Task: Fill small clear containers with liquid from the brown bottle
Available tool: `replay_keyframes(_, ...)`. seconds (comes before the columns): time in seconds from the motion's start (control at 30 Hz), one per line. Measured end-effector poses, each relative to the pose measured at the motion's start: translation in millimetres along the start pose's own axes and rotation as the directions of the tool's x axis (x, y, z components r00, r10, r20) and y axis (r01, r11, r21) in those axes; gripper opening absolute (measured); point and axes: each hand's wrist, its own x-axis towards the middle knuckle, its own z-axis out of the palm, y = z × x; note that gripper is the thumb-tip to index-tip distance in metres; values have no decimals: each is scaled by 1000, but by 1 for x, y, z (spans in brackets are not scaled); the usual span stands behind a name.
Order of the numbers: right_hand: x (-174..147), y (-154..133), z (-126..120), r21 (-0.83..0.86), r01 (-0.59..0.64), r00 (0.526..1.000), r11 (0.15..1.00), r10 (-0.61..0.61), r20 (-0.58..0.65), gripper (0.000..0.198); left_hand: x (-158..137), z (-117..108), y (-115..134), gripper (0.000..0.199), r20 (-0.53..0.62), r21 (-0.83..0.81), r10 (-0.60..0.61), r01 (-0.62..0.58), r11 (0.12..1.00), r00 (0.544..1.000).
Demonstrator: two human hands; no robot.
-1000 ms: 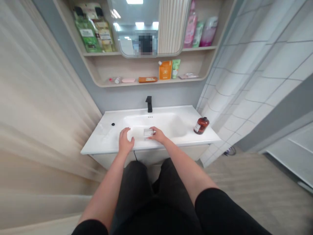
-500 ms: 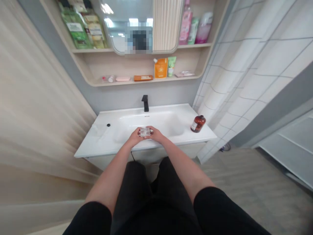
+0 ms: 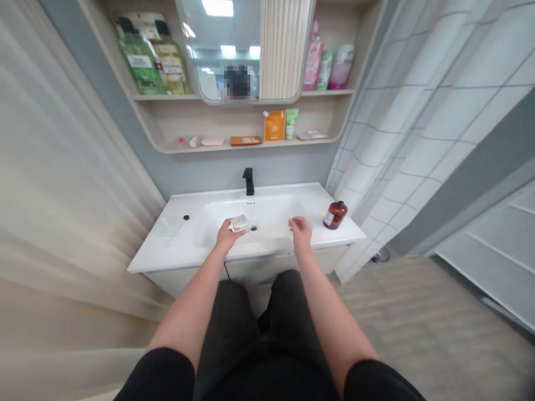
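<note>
My left hand [image 3: 226, 237] grips a small clear plastic box [image 3: 239, 224], held tilted over the front of the white sink basin [image 3: 267, 207]. Thumb and fingers sit at the box's left and lower edges; its contents are too small to tell. My right hand [image 3: 301, 229] hovers apart from it, above the basin's right front part. Its fingers are curled in together, and whatever they may hold cannot be made out. To the right of that hand, a brown pump-less bottle [image 3: 335, 215] with a white label stands on the counter.
A black faucet [image 3: 248, 181] rises behind the basin. A small black round cap [image 3: 186, 218] lies on the counter's left side. Above, a shelf [image 3: 167, 149] carries an orange pouch [image 3: 275, 126], a green tube [image 3: 291, 123] and other toiletries. A curtain [image 3: 83, 167] hangs at left.
My right hand has let go of the clear box and moved right, fingers curling. My left hand keeps the box and has shifted slightly left. The view has tilted up a little.
</note>
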Motion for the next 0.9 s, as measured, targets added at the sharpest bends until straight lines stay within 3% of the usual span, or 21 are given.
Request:
replay_keyframes(0.03, 6, 0, -29, -93, 55, 990, 994, -67, -126, 46, 0, 0, 0, 71, -20, -5, -15, 15, 1000, 1000)
replay_keyframes(0.1, 22, 1, -84, -290, 87, 918, 953, -189, -348, 50, 0, 2, 0, 73, -71, -16, -57, 56, 998, 996)
replay_keyframes(0.17, 44, 5, -129, -421, 53, 847, 906, -264, -461, 69, -1, 3, 0, 73, -84, -12, -58, 58, 998, 995)
replay_keyframes(0.23, 68, 11, -157, -469, 36, 858, 883, -268, -438, 99, -1, 3, -1, 72, -96, -1, -50, 50, 999, 994)
replay_keyframes(0.3, 90, 20, -169, -446, -12, 920, 895, -165, -355, 119, 0, 4, -2, 71, -110, 3, -47, 47, 999, 993)
replay_keyframes(0.37, 107, 28, -170, -394, -82, 967, 915, -22, -253, 127, 1, 3, -4, 73, -118, -1, -53, 53, 999, 992)
replay_keyframes(0.43, 118, 34, -167, -380, -145, 979, 914, 77, -188, 122, 2, 3, -6, 75, -118, -4, -56, 55, 998, 991)
replay_keyframes(0.63, 117, 28, -149, -488, -244, 961, 838, 143, -235, 70, 4, 2, -9, 78, -142, 16, -62, 65, 998, 988)
replay_keyframes(0.77, 96, 17, -108, -379, -133, 989, 916, 98, -111, 70, 3, 2, -7, 75, -153, 15, -62, 65, 998, 986)
replay_keyframes(0.9, 64, 12, -41, -171, -75, 990, 982, 94, 107, 76, 3, 3, -4, 76, -201, -27, -59, 55, 998, 978)
